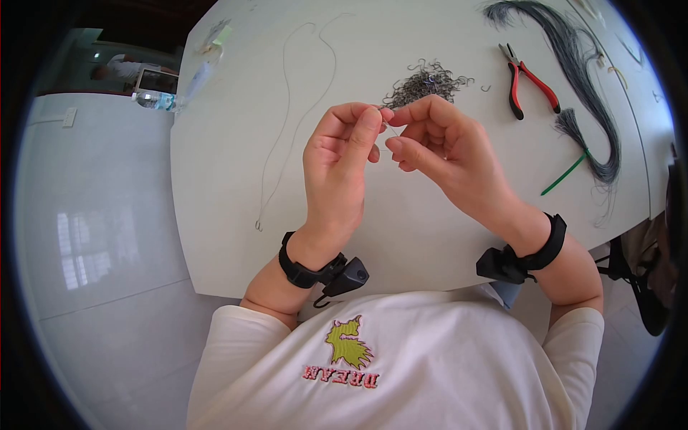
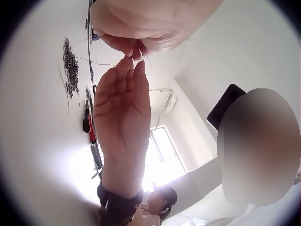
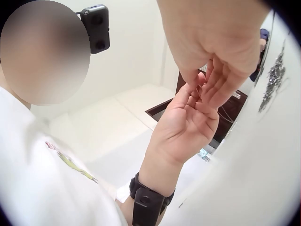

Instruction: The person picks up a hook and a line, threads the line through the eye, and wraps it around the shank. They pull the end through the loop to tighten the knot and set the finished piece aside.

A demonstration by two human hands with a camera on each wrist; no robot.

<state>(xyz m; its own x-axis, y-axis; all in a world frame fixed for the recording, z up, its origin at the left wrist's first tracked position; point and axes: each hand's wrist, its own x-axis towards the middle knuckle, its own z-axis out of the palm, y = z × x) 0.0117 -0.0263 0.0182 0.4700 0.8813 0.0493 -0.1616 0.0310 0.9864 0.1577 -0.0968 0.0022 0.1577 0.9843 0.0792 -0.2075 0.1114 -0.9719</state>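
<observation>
Over the smooth white table (image 1: 229, 251), the left hand (image 1: 338, 161) pinches thumb to finger; the right hand (image 1: 448, 147) half-curls just beside it, its hold unclear; red-handled metal pliers (image 1: 538, 85) lie far right; grey metal hooks (image 1: 428, 82) heap beyond; between the hands shows the left's thin pale strand (image 1: 392, 130).

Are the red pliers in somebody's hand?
No, the pliers lie on the table, apart from the left hand and right hand.
</observation>
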